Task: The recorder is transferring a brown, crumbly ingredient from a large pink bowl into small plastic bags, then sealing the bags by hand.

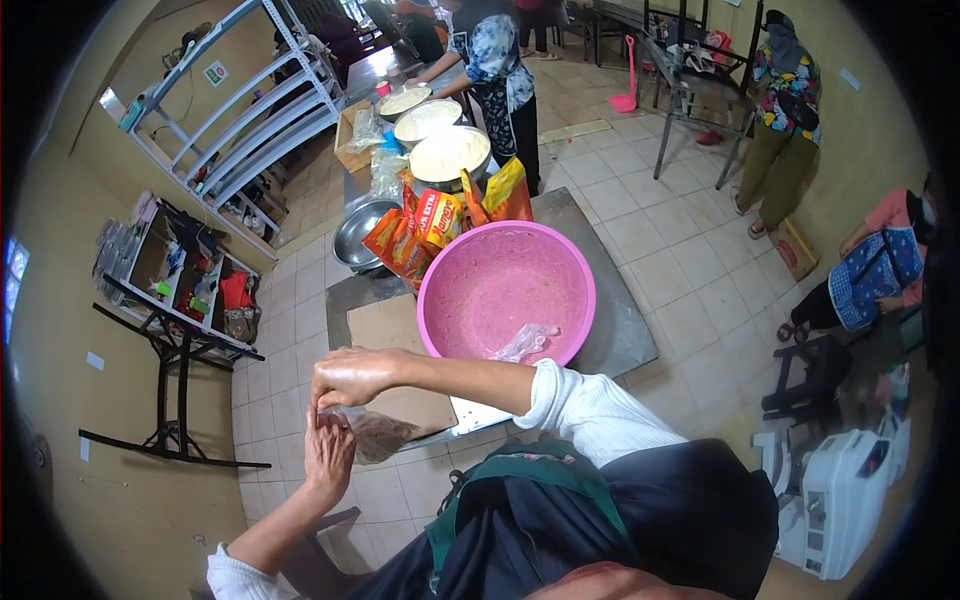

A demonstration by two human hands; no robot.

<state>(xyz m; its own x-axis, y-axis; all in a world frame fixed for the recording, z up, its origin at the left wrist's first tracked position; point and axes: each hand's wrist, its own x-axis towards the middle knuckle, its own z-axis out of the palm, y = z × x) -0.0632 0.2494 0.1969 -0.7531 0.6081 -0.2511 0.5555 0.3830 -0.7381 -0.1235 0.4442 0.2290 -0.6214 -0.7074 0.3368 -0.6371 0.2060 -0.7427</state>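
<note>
A clear plastic bag with brown contents (382, 436) hangs at the edge of the table, by a flat piece of cardboard (390, 337). Its upper end runs up to my hands, which meet there. My right hand (356, 379) reaches across from the right, fingers bent down and pinched at the bag's top. Just below it, my left hand (330, 448) points upward, its fingertips touching the right ones; its exact hold on the bag is partly hidden. Beyond my right forearm stands a large pink plastic basin (510, 289) with small residue and a crumpled clear plastic bag (529, 341) in it.
Orange and yellow product packets (442, 217), a metal bowl (364, 232) and several basins of pale contents (450, 154) stand farther along the table. A co-worker (506, 82) leans over them. Upturned table legs (176, 382) are at left, a black stool (806, 375) at right.
</note>
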